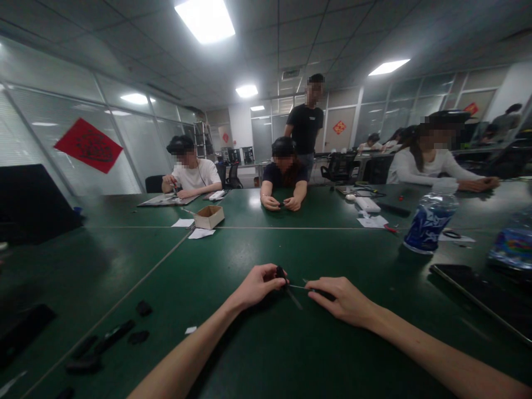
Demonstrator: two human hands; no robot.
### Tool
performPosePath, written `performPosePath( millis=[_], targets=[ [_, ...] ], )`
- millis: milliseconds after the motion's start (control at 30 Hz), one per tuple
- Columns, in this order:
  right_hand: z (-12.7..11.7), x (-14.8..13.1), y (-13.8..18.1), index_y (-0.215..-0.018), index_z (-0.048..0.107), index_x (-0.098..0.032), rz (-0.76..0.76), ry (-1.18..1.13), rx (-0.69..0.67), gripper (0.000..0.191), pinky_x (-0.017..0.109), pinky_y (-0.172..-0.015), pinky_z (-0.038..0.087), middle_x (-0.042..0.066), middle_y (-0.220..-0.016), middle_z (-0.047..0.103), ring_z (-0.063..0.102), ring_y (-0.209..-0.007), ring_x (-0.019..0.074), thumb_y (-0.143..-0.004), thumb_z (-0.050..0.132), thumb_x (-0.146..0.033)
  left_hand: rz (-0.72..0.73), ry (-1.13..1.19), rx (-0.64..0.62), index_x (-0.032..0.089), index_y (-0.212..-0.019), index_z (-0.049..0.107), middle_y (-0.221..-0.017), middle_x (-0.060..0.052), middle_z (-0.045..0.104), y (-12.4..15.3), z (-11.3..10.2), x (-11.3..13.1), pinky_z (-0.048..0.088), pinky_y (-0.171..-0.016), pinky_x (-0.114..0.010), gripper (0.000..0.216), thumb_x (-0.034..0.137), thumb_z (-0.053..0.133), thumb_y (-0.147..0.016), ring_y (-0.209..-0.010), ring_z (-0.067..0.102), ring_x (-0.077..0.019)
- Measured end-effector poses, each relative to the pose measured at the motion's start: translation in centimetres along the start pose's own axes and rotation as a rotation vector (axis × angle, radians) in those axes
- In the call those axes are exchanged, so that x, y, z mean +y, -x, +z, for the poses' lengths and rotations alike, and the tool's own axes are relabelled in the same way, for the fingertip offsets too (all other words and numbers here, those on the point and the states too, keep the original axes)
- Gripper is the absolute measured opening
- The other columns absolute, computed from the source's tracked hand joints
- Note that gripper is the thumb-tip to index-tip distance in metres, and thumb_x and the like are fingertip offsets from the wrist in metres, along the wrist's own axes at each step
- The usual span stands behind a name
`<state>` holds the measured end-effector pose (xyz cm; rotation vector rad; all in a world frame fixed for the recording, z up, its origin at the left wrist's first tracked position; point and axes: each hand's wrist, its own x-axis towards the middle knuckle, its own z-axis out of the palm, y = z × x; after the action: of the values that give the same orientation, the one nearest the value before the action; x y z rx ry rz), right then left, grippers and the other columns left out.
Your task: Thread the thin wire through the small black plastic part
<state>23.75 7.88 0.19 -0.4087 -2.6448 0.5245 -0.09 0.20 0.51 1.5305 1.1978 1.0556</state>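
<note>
both bare forearms reach in over the dark green table, smooth with a faint sheen. left hand has its fingers pinched tight on a small black part — rounded, dull like plastic — held just above the tabletop at centre. right hand is closed around a thin tool. its slim metal shaft lies nearly level, pointing left, tip touching or just beside the part — i cannot tell which. loose black pieces lie well apart, lower left.
</note>
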Motion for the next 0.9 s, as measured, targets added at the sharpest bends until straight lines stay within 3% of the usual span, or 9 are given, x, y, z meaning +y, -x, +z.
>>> performPosePath(
  millis=[400,633,900],
  targets=[
    [0.1,-0.4,-0.1,-0.106,0.063,-0.016,0.013,0.062,0.028,0.028,0.029,-0.068,0.049,0.007,-0.086,0.067,0.062,-0.073,0.0168,-0.086,0.047,-0.026,-0.006,-0.007,0.024,0.011,-0.096,0.064,-0.088,-0.005,0.066,0.0,0.1,0.0,0.043,-0.073,-0.028,0.028,0.033,0.065,-0.077,-0.077,0.057,-0.0151],
    [0.0,-1.0,0.1,-0.109,0.062,-0.019,0.039,0.091,0.03,0.032,0.03,-0.074,0.049,0.007,-0.091,0.068,0.064,-0.082,0.0187,-0.082,0.045,-0.021,-0.013,-0.035,0.063,0.011,-0.092,0.064,-0.081,-0.004,0.064,-0.3,0.1,-0.7,0.041,-0.069,-0.026,0.03,0.036,0.066,-0.075,-0.073,0.055,-0.0148],
    [0.1,-1.0,-0.1,-0.106,0.063,-0.019,0.055,0.101,0.013,0.03,0.03,-0.071,0.048,0.006,-0.088,0.067,0.062,-0.076,0.0184,-0.082,0.047,-0.023,-0.019,-0.067,0.062,0.012,-0.088,0.065,-0.082,-0.003,0.065,0.1,0.3,0.7,0.041,-0.07,-0.026,0.024,0.03,0.065,-0.074,-0.076,0.056,-0.0157]
  ],
)
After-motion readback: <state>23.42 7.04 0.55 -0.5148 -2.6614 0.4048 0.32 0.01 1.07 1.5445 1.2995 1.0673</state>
